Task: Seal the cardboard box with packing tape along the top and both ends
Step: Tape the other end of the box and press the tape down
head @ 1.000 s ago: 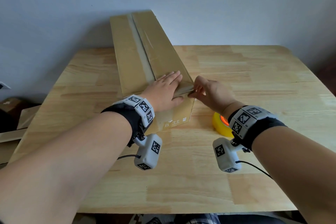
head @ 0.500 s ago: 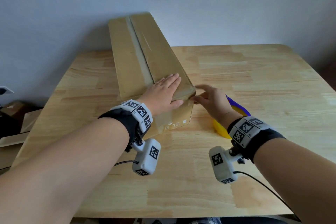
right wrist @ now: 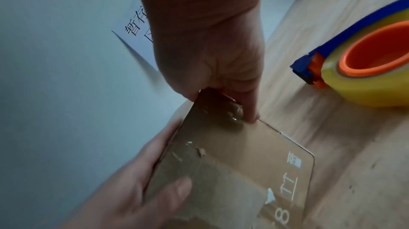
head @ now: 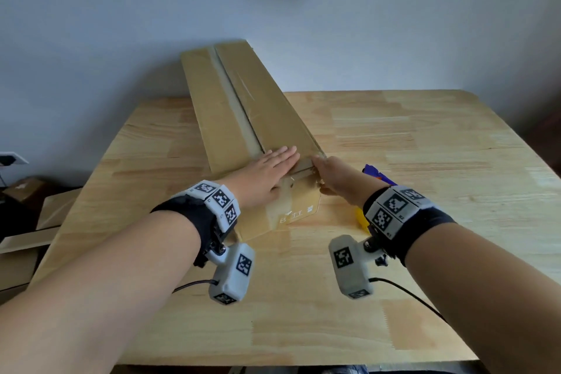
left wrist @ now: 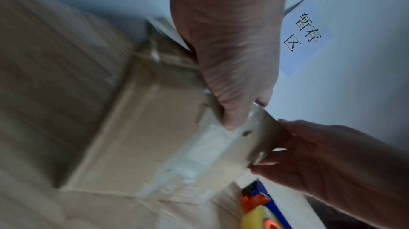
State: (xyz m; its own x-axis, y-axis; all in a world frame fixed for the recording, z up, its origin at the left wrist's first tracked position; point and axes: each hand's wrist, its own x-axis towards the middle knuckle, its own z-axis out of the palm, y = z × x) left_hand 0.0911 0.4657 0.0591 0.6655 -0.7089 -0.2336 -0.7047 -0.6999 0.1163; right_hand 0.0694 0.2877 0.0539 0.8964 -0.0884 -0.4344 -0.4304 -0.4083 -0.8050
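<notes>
Box point(head: 255, 118) end, frame centre: right hand point(head: 337, 174) has left the flap, now pinching the corner; left hand point(head: 267, 173) stays flat on top. Tape point(right wrist: 365, 78) idle; smoothing probably finishing.

left arm: bare, extended forward, marker band at wrist | left hand point(head: 270, 171): palm down, fingers straight and together, pressing flat on box point(head: 243, 118) top at near end | right arm: bare, extended, marker band at wrist | right hand point(head: 337, 174): thumb and fingers pinched on box's near right top corner
</notes>
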